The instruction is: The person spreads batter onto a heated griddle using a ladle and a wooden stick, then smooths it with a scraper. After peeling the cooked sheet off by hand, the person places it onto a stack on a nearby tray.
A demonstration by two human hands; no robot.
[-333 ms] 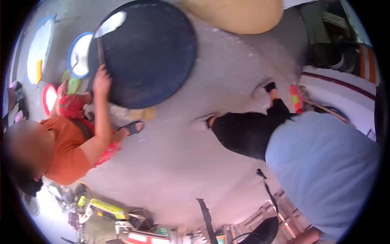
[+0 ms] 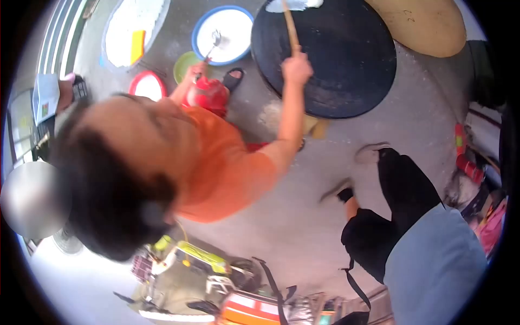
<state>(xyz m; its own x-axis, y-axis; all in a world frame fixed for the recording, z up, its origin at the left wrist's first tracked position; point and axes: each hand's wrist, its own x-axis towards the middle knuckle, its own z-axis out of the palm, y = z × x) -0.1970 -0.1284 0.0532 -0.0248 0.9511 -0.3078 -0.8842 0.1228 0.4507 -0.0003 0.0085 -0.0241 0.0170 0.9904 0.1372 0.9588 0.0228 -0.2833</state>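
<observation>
Neither my left hand nor my right hand shows; of my own body I see a light blue shirt [image 2: 433, 265] and black trousers [image 2: 406, 184]. Left of me a co-worker in an orange top [image 2: 227, 173] bends beside a large round black griddle [image 2: 336, 59]. One of the co-worker's hands [image 2: 297, 69] grips the wooden handle of a wide-bladed spreader [image 2: 292, 30], whose blade lies at the griddle's far edge with white stuff near it. The other hand [image 2: 196, 70] holds a ladle [image 2: 216, 38] over a blue-rimmed basin [image 2: 196, 35] of white contents.
A round tan board [image 2: 428, 27] lies beyond the griddle. A red-rimmed basin [image 2: 133, 81], a green bowl [image 2: 183, 67] and a tub with a yellow block [image 2: 137, 46] stand left. A yellow-green bike [image 2: 203, 256] and black straps [image 2: 276, 287] are at the bottom. Red items [image 2: 468, 168] lie right.
My view has shifted, so the co-worker and griddle sit further right. The co-worker's head is closer. The ladle is now over the blue-rimmed basin. My legs have changed position.
</observation>
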